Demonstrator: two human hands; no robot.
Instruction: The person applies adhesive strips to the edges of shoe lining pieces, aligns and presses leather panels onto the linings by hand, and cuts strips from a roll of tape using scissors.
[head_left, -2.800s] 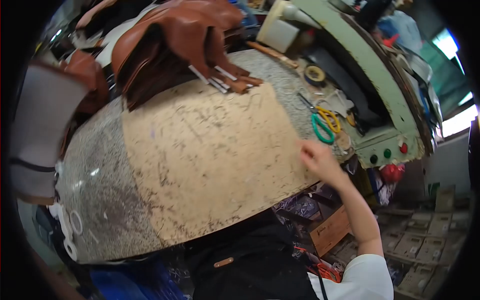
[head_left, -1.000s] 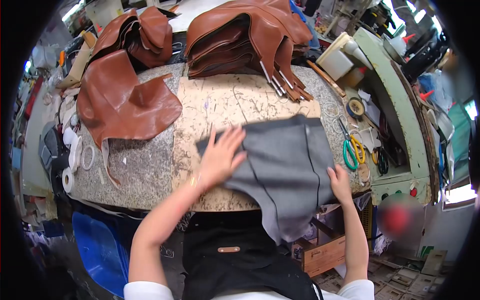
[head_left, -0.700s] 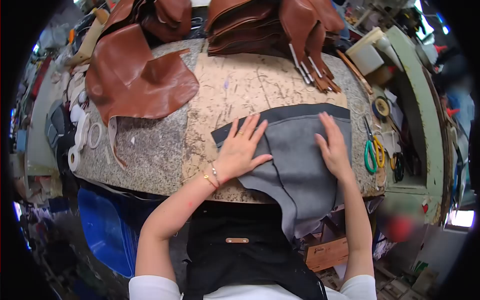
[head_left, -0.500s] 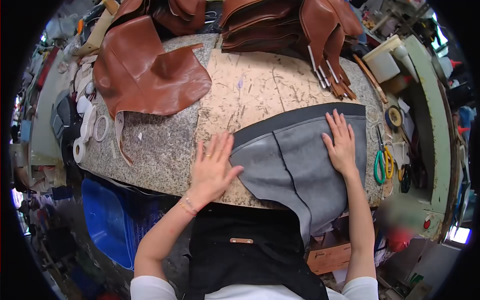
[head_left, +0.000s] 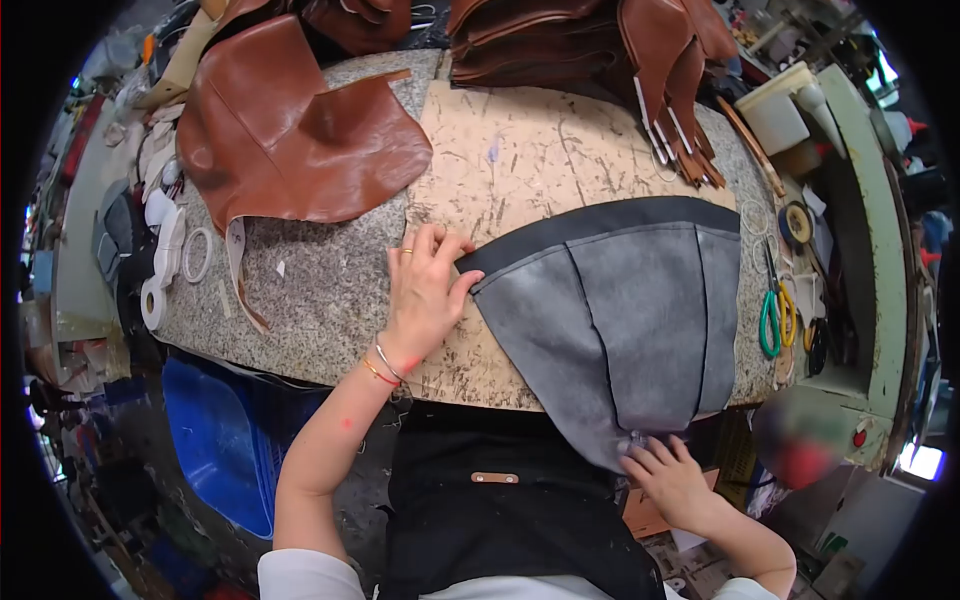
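Note:
A grey, sewn leather panel (head_left: pixel 650 320) with dark seams and a black band along its curved far edge lies on the worktable, its lower end hanging over the front edge. At the panel's left corner is my left hand (head_left: pixel 425 290), fingers bent and thumb against the corner, closed on it. My right hand (head_left: pixel 675 485) grips the bunched lower end below the table edge, fingers closed around it. Part of what those fingers hold is hidden.
Brown leather pieces (head_left: pixel 290 140) lie at the back left, with a brown stack (head_left: pixel 540 55) behind. Green-handled scissors (head_left: pixel 769 322) and a tape roll (head_left: pixel 797 223) lie right. White tape rolls (head_left: pixel 153 303) sit left. A blue basket (head_left: pixel 215 440) stands below.
My right hand has moved from the panel's upper right down to its lower end. The lower right part now lies spread flatter. My left hand has moved up to the corner, fingers now bent.

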